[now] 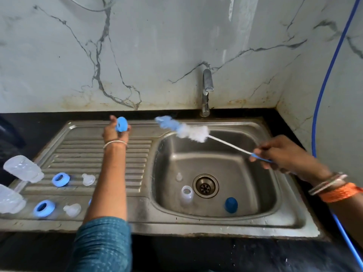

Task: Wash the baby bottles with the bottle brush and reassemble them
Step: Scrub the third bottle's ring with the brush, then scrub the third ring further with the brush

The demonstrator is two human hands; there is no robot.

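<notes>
My left hand (pixel 115 130) pinches a blue bottle ring (pixel 121 124) above the far end of the drainboard. My right hand (pixel 282 154) grips the blue handle of the bottle brush (pixel 188 130), whose white and blue head points left over the basin's back rim. On the drainboard at left lie two clear bottles (pixel 23 168) (pixel 9 200), two more blue rings (pixel 60 179) (pixel 43 208) and two clear nipples (pixel 88 179) (pixel 72 209). In the basin stand a small clear bottle (pixel 186 195), a blue cap (pixel 231 205) and a clear nipple (pixel 178 177).
The steel sink (pixel 216 220) has a drain (pixel 205 185) in the middle and a tap (pixel 206 91) at the back, with no water running. A blue hose (pixel 326 79) hangs down the right wall. Black counter surrounds the sink.
</notes>
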